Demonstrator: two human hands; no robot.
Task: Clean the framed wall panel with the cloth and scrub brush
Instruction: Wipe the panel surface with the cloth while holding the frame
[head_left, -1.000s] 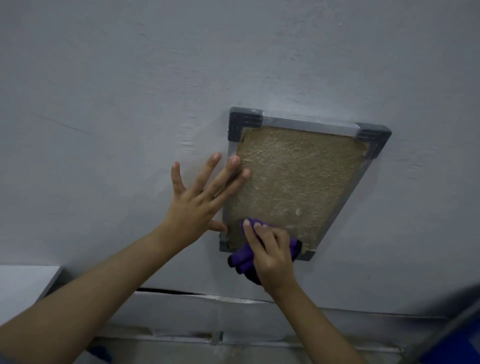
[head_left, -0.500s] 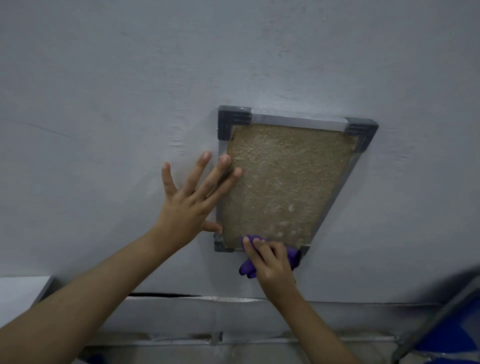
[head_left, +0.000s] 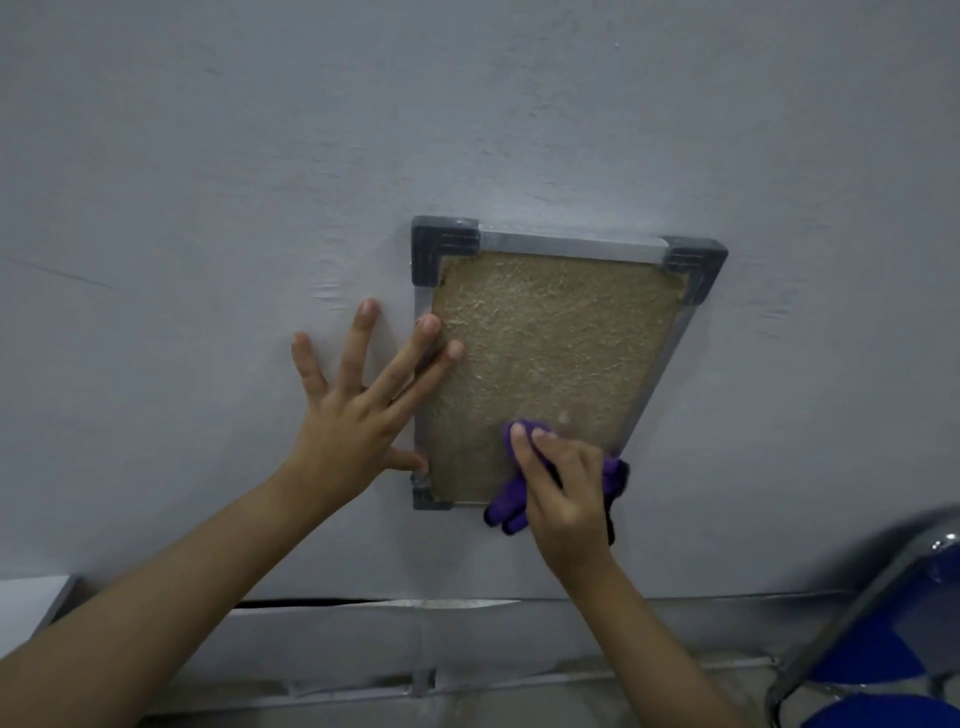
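The right hand is down at the lower right of the framed wall panel, fingers curled round the purple cloth and pressing it flat to the rough tan surface. Bunched folds of cloth spill out under the palm, past the bottom edge of the frame. The left hand is spread wide and holding nothing: little and ring fingers lie on the grey wall, the other two reach over the frame's left rail onto the panel, and the thumb sits near the lower left corner.

To do this wipe well, it looks wise to keep that left hand braced where it is, so the panel cannot shift on the wall. The cloth wants firm, even pressure, worked in overlapping passes. The fibrous face may snag a loose fold, so the bunch is better kept tight under the fingers. The corners, where the dark caps meet the rails, probably need a fingertip pushed in behind the cloth.

The panel hangs on the wall above a low ledge. Its face is coarse, matted and straw-coloured, set in pale metal rails with dark grey corner caps. A small pale fleck shows just above the cloth. No scrub brush is in sight. A blue chair edges in at the lower right.
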